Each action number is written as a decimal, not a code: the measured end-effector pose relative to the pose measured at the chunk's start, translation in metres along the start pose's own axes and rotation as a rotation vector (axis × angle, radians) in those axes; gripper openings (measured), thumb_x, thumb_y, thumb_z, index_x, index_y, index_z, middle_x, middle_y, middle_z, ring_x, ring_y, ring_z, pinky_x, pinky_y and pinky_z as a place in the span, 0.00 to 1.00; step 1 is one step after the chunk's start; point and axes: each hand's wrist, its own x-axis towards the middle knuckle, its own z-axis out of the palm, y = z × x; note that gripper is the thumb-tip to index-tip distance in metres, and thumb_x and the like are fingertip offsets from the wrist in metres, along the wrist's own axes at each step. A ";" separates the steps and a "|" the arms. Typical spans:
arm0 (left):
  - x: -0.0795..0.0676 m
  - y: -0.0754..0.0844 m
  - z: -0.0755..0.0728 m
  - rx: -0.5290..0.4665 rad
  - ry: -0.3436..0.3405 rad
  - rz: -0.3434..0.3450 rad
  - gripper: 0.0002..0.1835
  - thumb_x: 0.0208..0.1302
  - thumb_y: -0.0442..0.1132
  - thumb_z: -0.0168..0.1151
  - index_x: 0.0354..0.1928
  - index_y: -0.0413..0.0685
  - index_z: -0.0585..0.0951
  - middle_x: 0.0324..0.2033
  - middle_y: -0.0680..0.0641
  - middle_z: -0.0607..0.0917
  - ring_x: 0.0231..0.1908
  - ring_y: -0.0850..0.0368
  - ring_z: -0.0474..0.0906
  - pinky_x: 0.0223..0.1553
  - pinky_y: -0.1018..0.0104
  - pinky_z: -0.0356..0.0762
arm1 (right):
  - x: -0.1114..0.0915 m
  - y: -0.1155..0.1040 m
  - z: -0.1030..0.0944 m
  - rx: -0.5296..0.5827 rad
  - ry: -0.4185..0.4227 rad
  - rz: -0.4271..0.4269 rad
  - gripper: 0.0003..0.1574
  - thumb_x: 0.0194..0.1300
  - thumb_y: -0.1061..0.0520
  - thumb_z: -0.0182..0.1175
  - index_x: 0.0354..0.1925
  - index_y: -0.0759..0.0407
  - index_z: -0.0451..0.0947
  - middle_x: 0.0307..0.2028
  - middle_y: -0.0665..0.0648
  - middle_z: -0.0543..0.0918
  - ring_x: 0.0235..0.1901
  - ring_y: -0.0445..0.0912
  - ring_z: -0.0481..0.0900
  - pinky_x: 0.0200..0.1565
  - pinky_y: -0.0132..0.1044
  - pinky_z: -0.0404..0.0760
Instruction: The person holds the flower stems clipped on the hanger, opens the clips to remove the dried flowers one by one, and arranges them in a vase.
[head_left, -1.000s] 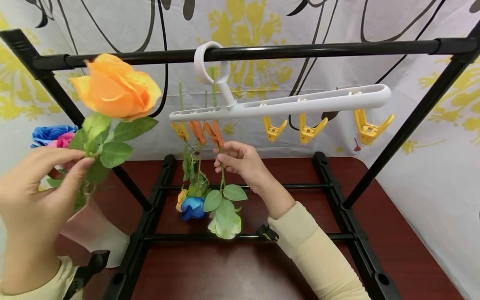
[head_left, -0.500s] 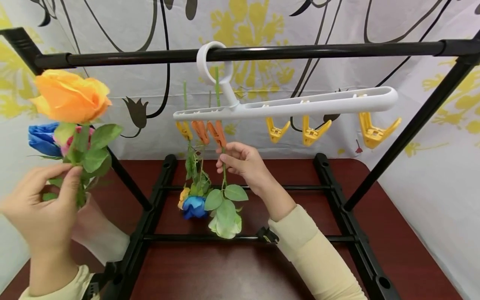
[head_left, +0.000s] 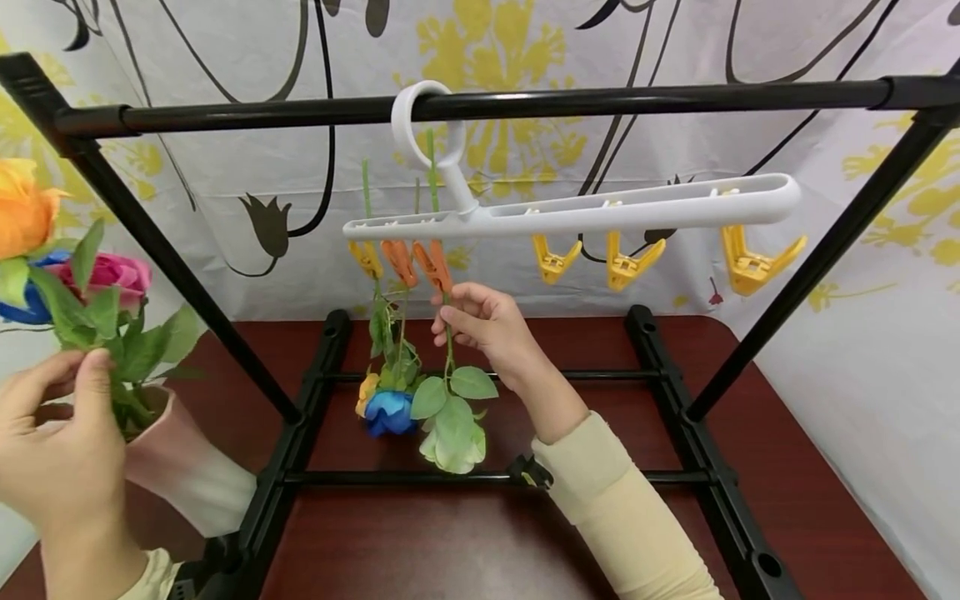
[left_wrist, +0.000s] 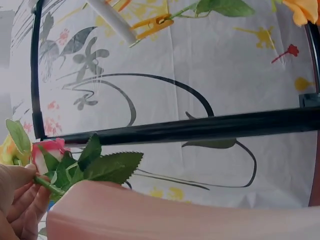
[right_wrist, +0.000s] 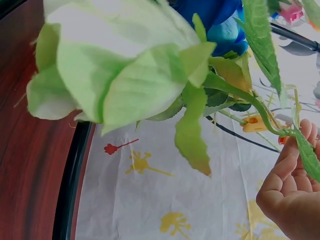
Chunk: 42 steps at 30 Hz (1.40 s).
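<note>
At the far left of the head view, my left hand pinches the stem of an orange rose, partly out of frame. A pink rose and a blue rose stand behind it in a pink-and-white vase. My right hand pinches the stem of a pale green-white rose, just under the orange clip that grips it. That rose hangs head down, large in the right wrist view. Beside it a blue rose and a yellow one also hang upside down.
A white clip hanger hooks over the black rack's top bar. Yellow clips on its right half hold nothing. Rack legs and lower bars stand on the dark red table; a patterned cloth hangs behind.
My left hand has carried the orange rose leftward and down towards the vase, so the bloom now partly leaves the head view. My right hand has stayed at the pale rose's stem.
</note>
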 end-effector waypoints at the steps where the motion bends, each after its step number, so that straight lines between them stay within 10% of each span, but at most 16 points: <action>1: 0.000 -0.001 0.000 -0.002 0.004 -0.006 0.16 0.67 0.53 0.63 0.45 0.52 0.88 0.32 0.85 0.71 0.33 0.89 0.67 0.35 0.87 0.64 | 0.000 0.000 0.000 -0.002 0.002 -0.001 0.12 0.74 0.61 0.55 0.53 0.63 0.77 0.29 0.48 0.85 0.30 0.41 0.85 0.36 0.32 0.77; 8: -0.005 -0.004 0.001 0.043 -0.088 0.070 0.17 0.64 0.43 0.68 0.38 0.30 0.87 0.29 0.90 0.68 0.28 0.93 0.65 0.36 0.92 0.63 | -0.001 0.001 0.000 0.007 0.002 0.002 0.12 0.73 0.61 0.56 0.53 0.62 0.77 0.30 0.48 0.86 0.30 0.41 0.85 0.36 0.31 0.76; 15: -0.006 0.001 -0.007 0.253 -0.280 0.130 0.11 0.60 0.38 0.72 0.36 0.34 0.89 0.20 0.47 0.87 0.24 0.99 0.53 0.28 0.90 0.53 | -0.001 0.001 0.000 0.008 0.010 0.001 0.13 0.73 0.61 0.56 0.53 0.63 0.77 0.30 0.49 0.85 0.30 0.41 0.85 0.35 0.30 0.76; 26: -0.005 0.007 -0.014 0.322 -0.378 0.074 0.10 0.56 0.34 0.74 0.34 0.32 0.88 0.26 0.29 0.86 0.23 0.98 0.50 0.21 0.87 0.54 | -0.003 0.006 0.003 0.010 0.019 0.019 0.15 0.73 0.60 0.57 0.55 0.62 0.77 0.31 0.48 0.86 0.30 0.41 0.85 0.36 0.31 0.76; 33: -0.013 0.023 -0.022 0.421 -0.424 0.082 0.12 0.60 0.35 0.71 0.38 0.30 0.87 0.32 0.27 0.86 0.32 0.30 0.80 0.27 0.74 0.67 | -0.005 0.009 0.005 -0.002 0.045 0.008 0.16 0.73 0.59 0.57 0.56 0.61 0.77 0.30 0.46 0.86 0.29 0.40 0.84 0.36 0.32 0.75; 38: -0.016 0.039 -0.028 0.501 -0.430 0.079 0.11 0.64 0.34 0.65 0.40 0.29 0.86 0.35 0.26 0.85 0.33 0.27 0.79 0.35 0.36 0.72 | -0.004 0.009 0.007 0.006 0.049 -0.010 0.17 0.73 0.60 0.57 0.57 0.63 0.77 0.28 0.46 0.85 0.28 0.40 0.84 0.35 0.32 0.74; 42: -0.013 0.037 -0.023 0.474 -0.367 0.136 0.09 0.64 0.31 0.64 0.36 0.27 0.86 0.31 0.26 0.85 0.28 0.27 0.79 0.28 0.39 0.72 | -0.004 0.010 0.008 0.011 0.058 -0.020 0.17 0.73 0.60 0.57 0.57 0.63 0.77 0.27 0.47 0.85 0.27 0.40 0.84 0.34 0.31 0.74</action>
